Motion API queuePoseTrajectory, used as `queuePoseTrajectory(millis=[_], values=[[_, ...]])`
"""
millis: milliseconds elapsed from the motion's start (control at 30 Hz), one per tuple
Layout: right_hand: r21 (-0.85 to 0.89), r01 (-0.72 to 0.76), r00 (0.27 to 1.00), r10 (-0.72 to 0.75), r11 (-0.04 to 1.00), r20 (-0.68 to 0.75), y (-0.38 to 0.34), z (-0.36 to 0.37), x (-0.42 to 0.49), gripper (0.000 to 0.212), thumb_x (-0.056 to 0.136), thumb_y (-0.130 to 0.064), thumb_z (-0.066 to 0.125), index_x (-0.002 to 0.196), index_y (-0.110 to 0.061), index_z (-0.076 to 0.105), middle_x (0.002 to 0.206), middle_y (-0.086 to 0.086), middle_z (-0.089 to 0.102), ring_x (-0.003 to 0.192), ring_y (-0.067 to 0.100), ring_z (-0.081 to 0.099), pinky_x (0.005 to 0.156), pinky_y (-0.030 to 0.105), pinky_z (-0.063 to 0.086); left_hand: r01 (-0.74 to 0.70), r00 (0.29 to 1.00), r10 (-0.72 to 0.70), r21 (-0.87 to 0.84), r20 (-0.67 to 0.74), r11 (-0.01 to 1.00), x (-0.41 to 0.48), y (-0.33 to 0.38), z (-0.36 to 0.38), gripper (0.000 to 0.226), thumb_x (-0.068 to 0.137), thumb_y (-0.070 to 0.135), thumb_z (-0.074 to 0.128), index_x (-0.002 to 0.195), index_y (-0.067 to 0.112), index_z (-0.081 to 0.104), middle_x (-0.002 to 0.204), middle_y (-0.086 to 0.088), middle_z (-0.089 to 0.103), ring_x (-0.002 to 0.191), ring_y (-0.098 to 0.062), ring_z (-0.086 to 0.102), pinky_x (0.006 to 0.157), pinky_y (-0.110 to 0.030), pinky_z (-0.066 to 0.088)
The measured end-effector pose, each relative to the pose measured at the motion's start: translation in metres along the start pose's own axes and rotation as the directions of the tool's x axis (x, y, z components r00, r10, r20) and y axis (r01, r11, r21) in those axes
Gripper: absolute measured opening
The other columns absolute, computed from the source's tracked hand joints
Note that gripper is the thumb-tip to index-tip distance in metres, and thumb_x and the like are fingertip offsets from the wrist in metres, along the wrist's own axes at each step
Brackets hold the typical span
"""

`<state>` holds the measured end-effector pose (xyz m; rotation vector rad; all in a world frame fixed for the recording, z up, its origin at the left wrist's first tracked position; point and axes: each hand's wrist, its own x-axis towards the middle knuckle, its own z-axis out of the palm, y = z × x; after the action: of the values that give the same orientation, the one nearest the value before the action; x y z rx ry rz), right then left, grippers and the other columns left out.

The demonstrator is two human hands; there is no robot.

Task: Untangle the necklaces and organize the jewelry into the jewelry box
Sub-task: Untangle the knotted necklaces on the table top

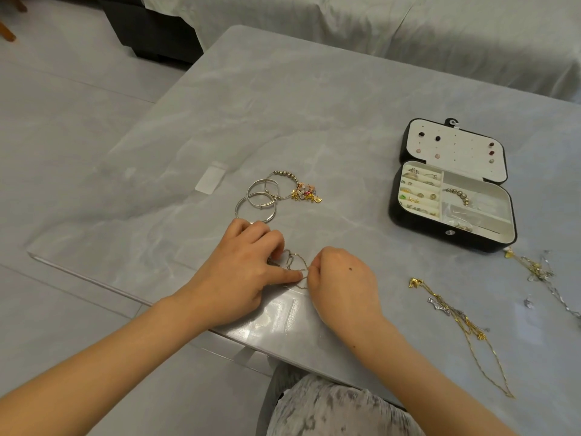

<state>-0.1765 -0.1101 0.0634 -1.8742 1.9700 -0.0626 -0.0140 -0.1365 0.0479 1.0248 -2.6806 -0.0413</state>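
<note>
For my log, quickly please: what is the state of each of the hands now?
Left hand: closed, fingers pinching the thin chain.
Right hand: closed, pinching the same chain.

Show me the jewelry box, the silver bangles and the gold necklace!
jewelry box (421,227): head view, on its black front wall.
silver bangles (273,212): head view, on the nearest bangle's right side.
gold necklace (415,283): head view, on the gold charm at its far end.

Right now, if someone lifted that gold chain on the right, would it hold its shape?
Probably not: the gold chain lies in loose kinks, so it likely droops. Thin, so probably light; crossing the silver chain, it may snag.
</note>
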Motion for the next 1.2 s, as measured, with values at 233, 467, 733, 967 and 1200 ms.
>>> queuePoseTrajectory(millis=[233, 467, 733, 967, 1200], values=[[0.228, 0.013, 0.999, -0.006, 0.973, -0.033, 0.006, -0.006, -0.007, 0.02, 0.095, -0.024, 0.042, 0.096, -0.014, 0.06, 0.09, 0.0, 0.06, 0.085, 0.016, 0.055, 0.071, 0.027, 0.04, -0.027, 1.0, 0.027, 0.057, 0.001, 0.998, 0.005, 0.006, 0.004, 0.049, 0.083, 0.014, 0.031, 0.106, 0.035, 0.069, 0.071, -0.003, 0.046, 0.071, -0.021, 0.036, 0.068, -0.033, 0.025], [0.301, -0.006, 1.0, 0.005, 0.954, 0.002, 0.007, -0.004, -0.011, 0.02, 0.094, -0.031, 0.045, 0.084, -0.019, 0.059, 0.073, -0.006, 0.056, 0.074, 0.014, 0.054, 0.063, 0.025, 0.039, 0.005, 1.0, -0.006, 0.083, 0.019, 0.997, -0.002, 0.005, 0.005, 0.05, 0.079, 0.013, 0.037, 0.118, 0.03, 0.064, 0.07, -0.002, 0.044, 0.07, -0.019, 0.03, 0.065, -0.03, 0.017], [0.291, -0.053, 0.997, 0.066, 0.955, -0.037, 0.02, -0.01, -0.004, 0.016, 0.088, -0.025, 0.052, 0.079, -0.023, 0.065, 0.073, -0.01, 0.062, 0.075, 0.011, 0.058, 0.067, 0.027, 0.048, 0.032, 0.999, -0.033, 0.07, 0.006, 0.997, -0.006, 0.004, 0.007, 0.051, 0.086, 0.017, 0.031, 0.134, 0.03, 0.042, 0.072, 0.001, 0.043, 0.07, -0.018, 0.032, 0.064, -0.031, 0.023], [0.219, 0.008, 0.998, 0.007, 0.976, -0.067, 0.023, -0.01, 0.002, 0.016, 0.091, -0.025, 0.049, 0.089, -0.024, 0.065, 0.077, -0.013, 0.058, 0.078, 0.009, 0.055, 0.065, 0.023, 0.041, 0.036, 0.999, -0.038, 0.089, 0.027, 0.995, -0.006, 0.004, 0.009, 0.053, 0.086, 0.02, 0.033, 0.138, 0.028, 0.039, 0.072, 0.001, 0.041, 0.07, -0.018, 0.032, 0.065, -0.031, 0.022], [0.199, 0.035, 0.997, -0.02, 0.979, -0.079, 0.026, -0.008, -0.001, 0.012, 0.089, -0.031, 0.053, 0.092, -0.027, 0.064, 0.081, -0.014, 0.056, 0.083, 0.008, 0.054, 0.068, 0.022, 0.037, 0.024, 1.0, -0.025, 0.053, 0.013, 0.998, -0.006, 0.004, 0.008, 0.056, 0.082, 0.014, 0.032, 0.133, 0.029, 0.049, 0.072, 0.001, 0.043, 0.069, -0.019, 0.035, 0.065, -0.031, 0.023]])
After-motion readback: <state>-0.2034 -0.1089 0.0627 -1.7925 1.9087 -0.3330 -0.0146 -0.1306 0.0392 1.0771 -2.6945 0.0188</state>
